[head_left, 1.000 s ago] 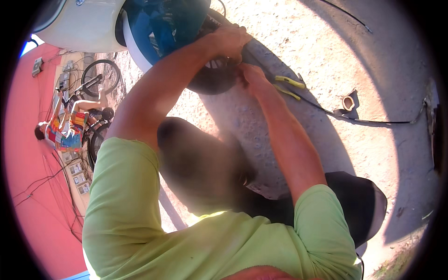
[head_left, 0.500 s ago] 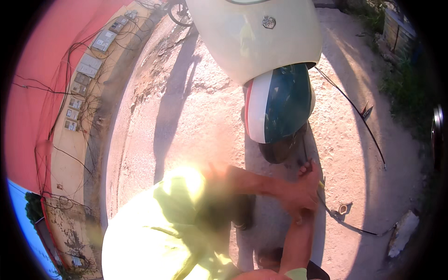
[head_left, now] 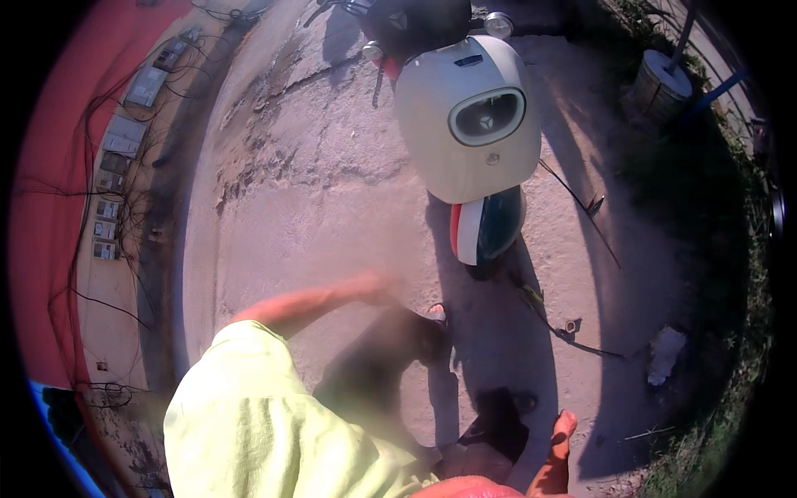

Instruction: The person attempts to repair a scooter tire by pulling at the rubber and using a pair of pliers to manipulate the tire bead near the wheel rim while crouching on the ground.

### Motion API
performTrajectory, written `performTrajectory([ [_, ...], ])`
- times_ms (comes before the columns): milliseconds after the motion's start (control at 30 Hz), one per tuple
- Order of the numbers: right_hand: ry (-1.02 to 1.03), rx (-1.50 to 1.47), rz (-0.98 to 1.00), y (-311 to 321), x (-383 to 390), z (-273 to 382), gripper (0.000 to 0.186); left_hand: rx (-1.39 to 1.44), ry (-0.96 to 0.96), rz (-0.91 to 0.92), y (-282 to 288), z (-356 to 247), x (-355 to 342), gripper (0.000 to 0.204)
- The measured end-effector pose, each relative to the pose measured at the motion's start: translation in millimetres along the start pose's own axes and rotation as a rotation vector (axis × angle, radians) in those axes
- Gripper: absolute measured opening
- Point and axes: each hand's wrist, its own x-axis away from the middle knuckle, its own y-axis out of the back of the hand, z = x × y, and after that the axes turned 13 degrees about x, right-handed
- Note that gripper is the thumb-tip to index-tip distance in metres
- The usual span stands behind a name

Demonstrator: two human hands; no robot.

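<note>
And away they came! Both hands had left the front wheel (head_left: 481,272) of the scooter (head_left: 452,176), so contact there was broken off; the scooter stood far, just right of centre. The left hand (head_left: 378,289) swung out beside the dark trouser leg (head_left: 365,357), the right hand (head_left: 565,424) hung low at near right. With blur and distance, I couldn't tell whether either one's fingers were apart or together. The yellow-handled tool (head_left: 532,295) lay near the wheel. An emblem (head_left: 493,158) showed, but no lettering was readable.
</note>
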Motion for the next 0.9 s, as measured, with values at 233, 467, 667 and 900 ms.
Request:
performTrajectory([
  [233,-0.404,-0.036,0.536,8.8,234.5,151.0,0.02,-0.146,0.02,-0.723,277.7,51.6,72.9,0.057],
  [467,-0.337,-0.179,0.467,-43.3,262.3,384.5,0.019,-0.563,-0.151,-0.987,602.4,39.4,14.1,0.105],
  [667,-0.279,-0.231,0.462,-59.3,274.9,502.7,0.019,-0.811,-0.337,-0.715,697.7,20.7,-52.2,0.117],
  [900,-0.304,-0.211,0.491,-72.8,294.8,534.6,0.018,-0.638,-0.543,-0.536,712.1,30.2,-65.9,0.107],
])
